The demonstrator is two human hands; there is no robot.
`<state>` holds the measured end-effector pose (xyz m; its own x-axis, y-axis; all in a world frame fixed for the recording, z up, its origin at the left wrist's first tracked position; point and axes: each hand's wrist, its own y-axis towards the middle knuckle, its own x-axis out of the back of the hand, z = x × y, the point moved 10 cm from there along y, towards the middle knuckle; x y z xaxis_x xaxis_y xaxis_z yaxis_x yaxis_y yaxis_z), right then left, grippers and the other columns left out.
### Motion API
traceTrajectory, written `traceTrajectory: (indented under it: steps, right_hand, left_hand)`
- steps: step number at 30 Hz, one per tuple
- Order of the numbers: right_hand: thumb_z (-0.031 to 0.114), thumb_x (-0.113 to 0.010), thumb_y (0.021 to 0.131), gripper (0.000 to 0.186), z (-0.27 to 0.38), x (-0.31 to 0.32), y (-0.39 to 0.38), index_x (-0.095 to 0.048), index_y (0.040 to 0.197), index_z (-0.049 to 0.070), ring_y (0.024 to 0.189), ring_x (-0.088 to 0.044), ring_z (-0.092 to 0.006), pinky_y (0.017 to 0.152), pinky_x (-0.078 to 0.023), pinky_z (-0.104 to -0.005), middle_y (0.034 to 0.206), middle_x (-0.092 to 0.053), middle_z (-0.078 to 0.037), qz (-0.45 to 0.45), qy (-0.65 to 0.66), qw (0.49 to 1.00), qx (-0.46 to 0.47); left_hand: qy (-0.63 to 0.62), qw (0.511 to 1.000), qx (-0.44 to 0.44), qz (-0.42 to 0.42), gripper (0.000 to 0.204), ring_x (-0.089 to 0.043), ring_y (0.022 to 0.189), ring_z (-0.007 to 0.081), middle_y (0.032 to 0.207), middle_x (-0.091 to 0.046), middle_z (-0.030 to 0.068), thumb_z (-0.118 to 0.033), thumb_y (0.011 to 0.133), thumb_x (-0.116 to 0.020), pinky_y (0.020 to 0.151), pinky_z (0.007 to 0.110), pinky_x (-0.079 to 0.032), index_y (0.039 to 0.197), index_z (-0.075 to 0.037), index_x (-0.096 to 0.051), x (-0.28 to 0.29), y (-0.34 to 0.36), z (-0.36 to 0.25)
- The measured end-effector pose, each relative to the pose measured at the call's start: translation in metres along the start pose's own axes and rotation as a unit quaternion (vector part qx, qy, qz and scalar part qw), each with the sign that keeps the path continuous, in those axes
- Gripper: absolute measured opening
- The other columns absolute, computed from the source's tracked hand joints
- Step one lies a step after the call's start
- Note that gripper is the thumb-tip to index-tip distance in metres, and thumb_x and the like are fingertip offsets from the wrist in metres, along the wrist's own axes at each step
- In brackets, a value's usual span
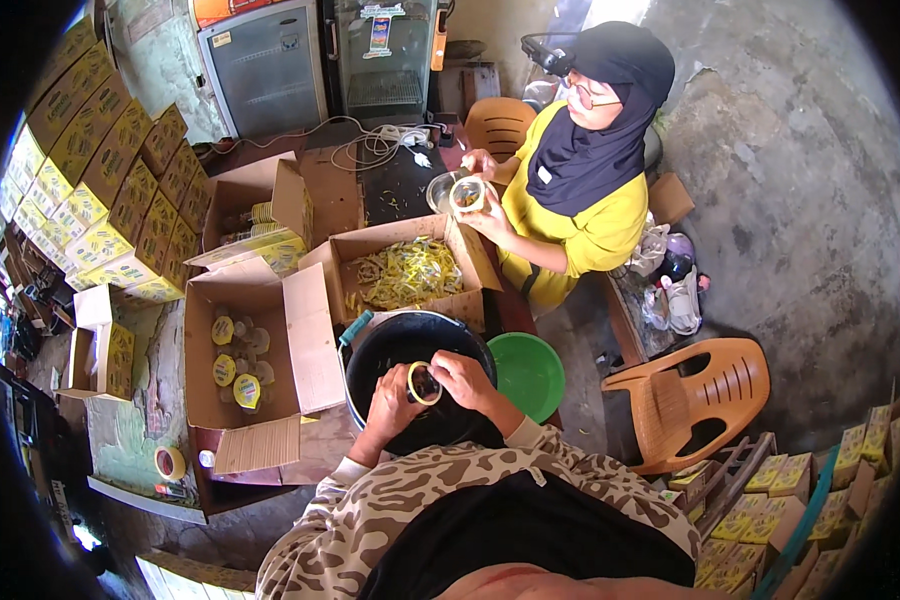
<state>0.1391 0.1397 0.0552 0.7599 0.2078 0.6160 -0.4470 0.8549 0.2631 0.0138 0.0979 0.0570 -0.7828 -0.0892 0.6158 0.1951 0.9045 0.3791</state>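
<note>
My left hand (391, 405) grips a small clear cup (424, 386) with a yellow rim and dark contents, above a black bucket (410, 335) with a teal handle grip. My right hand (455, 378) has its fingers closed at the cup's rim; what exactly they pinch is too small to name. A green basin (530, 375) sits right of the bucket. At left, an open carton (207, 376) holds several cups with yellow lids (222, 369). Behind the bucket, another carton (338, 246) holds a heap of yellow strips (410, 273).
A co-worker (600, 200) across the table holds cups (468, 195). Stacked yellow cartons (100, 160) rise at left, more (770, 500) lie at lower right. An orange chair (660, 400) stands at right, refrigerators (260, 80) at the back, with white cables (380, 142) on the table.
</note>
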Motion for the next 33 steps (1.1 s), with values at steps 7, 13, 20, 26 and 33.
traceTrajectory:
  steps: [7,13,20,26,33]
  right_hand:
    - [0.017,-0.057,0.101,0.02,-0.067,0.049,-0.002,-0.056,0.087,0.003,0.064,-0.057,-0.0114,0.06,-0.047,-0.029,0.072,-0.059,-0.003,-0.098,0.202,0.967,-0.116]
    - [0.014,-0.054,0.104,0.015,-0.039,0.045,-0.005,-0.06,0.1,0.001,0.071,-0.061,-0.0134,0.065,-0.054,-0.0289,0.084,-0.062,-0.005,-0.049,0.233,0.963,-0.126]
    - [0.0,-0.065,0.093,0.015,0.069,0.045,0.009,-0.071,0.106,0.005,0.084,-0.06,-0.022,0.069,-0.049,-0.0338,0.094,-0.064,-0.008,-0.037,0.092,0.993,0.063]
    - [0.009,-0.075,0.089,0.013,0.091,0.017,0.014,-0.071,0.101,0.004,0.086,-0.061,-0.0219,0.073,-0.051,-0.0345,0.095,-0.066,-0.008,0.022,0.055,0.992,0.115]
    - [0.005,-0.076,0.087,0.011,0.064,-0.001,0.013,-0.067,0.093,0.002,0.079,-0.062,-0.0216,0.073,-0.052,-0.0339,0.088,-0.063,-0.01,0.071,0.169,0.983,-0.004]
  left_hand:
    - [-0.074,0.988,0.095,-0.095,0.059,-0.062,0.092,0.0334,0.1,-0.06,0.0142,-0.018,0.072,-0.09,0.082,0.041,-0.052,0.115,-0.001,-0.055,0.05,0.003,0.012]
    - [-0.133,0.986,0.05,-0.091,0.061,-0.052,0.116,0.039,0.122,-0.053,0.0199,-0.009,0.076,-0.075,0.103,0.044,-0.042,0.129,0.002,-0.047,0.047,0.001,0.012]
    - [-0.124,0.988,0.069,-0.054,0.063,-0.057,0.117,0.0362,0.125,-0.059,0.0165,-0.01,0.073,-0.081,0.102,0.044,-0.043,0.129,-0.003,-0.052,0.048,0.007,0.0]
    - [-0.037,0.998,0.024,-0.044,0.065,-0.057,0.109,0.0362,0.119,-0.061,0.014,-0.015,0.072,-0.085,0.096,0.046,-0.042,0.128,-0.006,-0.053,0.047,0.009,-0.008]
    - [0.011,0.999,0.025,-0.018,0.068,-0.057,0.11,0.0345,0.118,-0.062,0.0132,-0.016,0.072,-0.084,0.094,0.045,-0.043,0.129,-0.006,-0.05,0.042,0.01,-0.009]
